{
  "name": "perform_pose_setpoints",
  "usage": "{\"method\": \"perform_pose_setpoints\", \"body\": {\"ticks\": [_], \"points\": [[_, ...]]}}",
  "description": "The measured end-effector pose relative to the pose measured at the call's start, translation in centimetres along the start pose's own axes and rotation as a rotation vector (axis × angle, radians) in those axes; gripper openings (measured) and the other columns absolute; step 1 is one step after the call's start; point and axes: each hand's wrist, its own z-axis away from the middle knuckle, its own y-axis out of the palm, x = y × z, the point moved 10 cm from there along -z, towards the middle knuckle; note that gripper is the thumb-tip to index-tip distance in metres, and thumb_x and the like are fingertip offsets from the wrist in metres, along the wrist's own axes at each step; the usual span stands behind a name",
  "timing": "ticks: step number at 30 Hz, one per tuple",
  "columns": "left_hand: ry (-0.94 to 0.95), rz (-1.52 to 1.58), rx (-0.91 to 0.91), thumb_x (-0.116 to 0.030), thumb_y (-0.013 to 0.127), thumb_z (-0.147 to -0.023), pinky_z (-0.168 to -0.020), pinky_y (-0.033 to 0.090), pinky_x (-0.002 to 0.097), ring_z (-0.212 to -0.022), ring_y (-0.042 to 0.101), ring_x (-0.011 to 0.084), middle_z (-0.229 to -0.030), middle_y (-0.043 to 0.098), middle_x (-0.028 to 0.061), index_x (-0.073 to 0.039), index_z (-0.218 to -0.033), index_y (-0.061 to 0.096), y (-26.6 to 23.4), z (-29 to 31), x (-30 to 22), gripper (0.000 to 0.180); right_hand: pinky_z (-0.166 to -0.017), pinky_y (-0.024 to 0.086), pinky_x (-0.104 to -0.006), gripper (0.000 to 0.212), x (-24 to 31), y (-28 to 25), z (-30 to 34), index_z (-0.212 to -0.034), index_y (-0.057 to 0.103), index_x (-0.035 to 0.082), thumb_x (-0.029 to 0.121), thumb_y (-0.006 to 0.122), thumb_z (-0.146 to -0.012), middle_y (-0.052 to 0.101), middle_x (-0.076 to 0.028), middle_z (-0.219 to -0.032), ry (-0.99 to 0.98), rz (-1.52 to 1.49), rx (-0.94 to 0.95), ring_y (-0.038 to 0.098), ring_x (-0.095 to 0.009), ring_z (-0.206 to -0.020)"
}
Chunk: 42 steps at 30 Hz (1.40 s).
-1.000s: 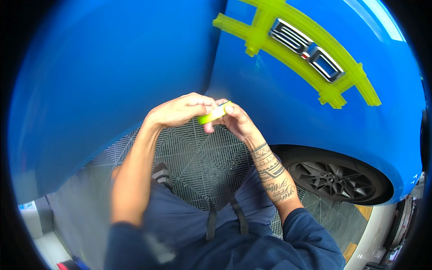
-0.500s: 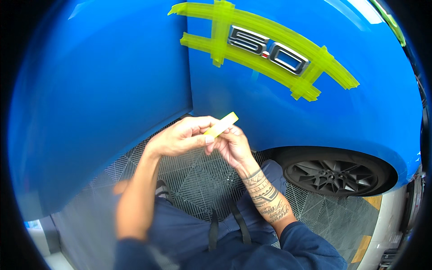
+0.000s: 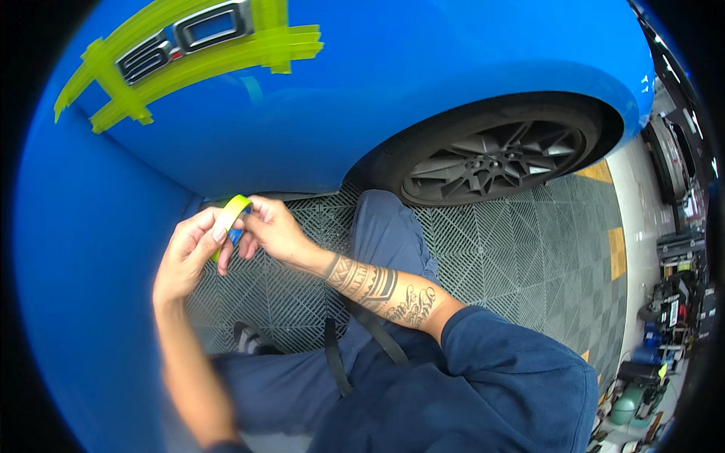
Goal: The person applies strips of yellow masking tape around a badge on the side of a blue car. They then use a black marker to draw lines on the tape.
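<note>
Below the blue car's taped chrome badge [image 3: 185, 34], pinched between both sets of fingers: yellow-green tape strip [image 3: 230, 215], left hand [image 3: 189, 253] gripping its lower end, right hand [image 3: 272, 230] closed on the upper (thumb and forefinger), above grey floor tiles [image 3: 513, 249].

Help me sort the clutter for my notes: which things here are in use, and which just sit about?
In use: yellow-green tape, left hand, right hand, taped badge, blue car body.
Lying about: wheel, shop gear, grid floor tiles.
</note>
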Motion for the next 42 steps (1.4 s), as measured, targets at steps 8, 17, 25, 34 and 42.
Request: {"method": "perform_pose_setpoints", "body": {"ticks": [8, 17, 25, 34, 42], "points": [[-0.139, -0.405, -0.053, -0.014, 0.051, -0.094, -0.051, 0.036, 0.0258, -0.054, 0.044, 0.0089, -0.062, 0.047, 0.0008, -0.002, -0.1, 0.056, -0.7, -0.6, 2.2, 0.015, -0.062, 0.048, -0.0271, 0.031, 7.6, 0.4, 4.3, -0.115, 0.063, -0.004, -0.003, 0.06, -0.084, 0.055, -0.013, -0.104, -0.662, 0.735, -0.224, 0.06, -0.016, -0.078], [-0.119, -0.573, -0.032, -0.007, 0.052, -0.088, -0.069, 0.047, 0.0323, -0.081, 0.054, 0.0201, -0.096, 0.057, 0.015, 0.003, -0.126, 0.047, 0.4, -0.6, 3.7, 0.039, -0.076, 0.046, -0.0393, 0.028, 8.8, 2.8, 6.2, -0.097, 0.061, -0.009, 0.005, 0.062, -0.073, 0.054, -0.016, -0.093, -0.846, 1.095, -0.225, 0.052, -0.031, -0.084], [-0.029, -0.84, -0.056, -0.006, 0.048, -0.092, -0.049, 0.037, 0.0304, -0.053, 0.047, 0.0135, -0.06, 0.05, 0.0055, 0.003, -0.1, 0.053, 0.9, -0.8, 2.6, 0.014, -0.07, 0.05, -0.0312, 0.024, 5.6, -1.5, 3.4, -0.103, 0.065, -0.008, 0.004, 0.059, -0.083, 0.056, -0.013, -0.097, -0.442, 0.633, -0.193, 0.059, -0.021, -0.08], [-0.117, -0.691, -0.083, -0.011, 0.054, -0.091, -0.043, 0.029, 0.0233, -0.049, 0.037, 0.0033, -0.057, 0.042, -0.0049, 0.0, -0.084, 0.056, 0.2, -0.6, -1.4, 0.013, -0.073, 0.052, -0.0268, 0.017, 6.6, -0.4, 3.1, -0.098, 0.065, -0.005, 0.003, 0.065, -0.083, 0.059, -0.009, -0.101, -0.549, 0.335, -0.098, 0.061, -0.014, -0.082], [0.21, -1.098, -0.007, -0.012, 0.06, -0.084, -0.051, 0.033, 0.0349, -0.05, 0.04, 0.0211, -0.058, 0.045, 0.0105, 0.003, -0.085, 0.055, 3.4, -2.8, -7.8, 0.015, -0.078, 0.053, -0.0257, 0.015, 10.0, -1.5, 4.3, -0.097, 0.063, -0.005, -0.007, 0.065, -0.082, 0.058, -0.009, -0.103, -0.62, 0.1, -0.115, 0.061, -0.014, -0.09]]}}
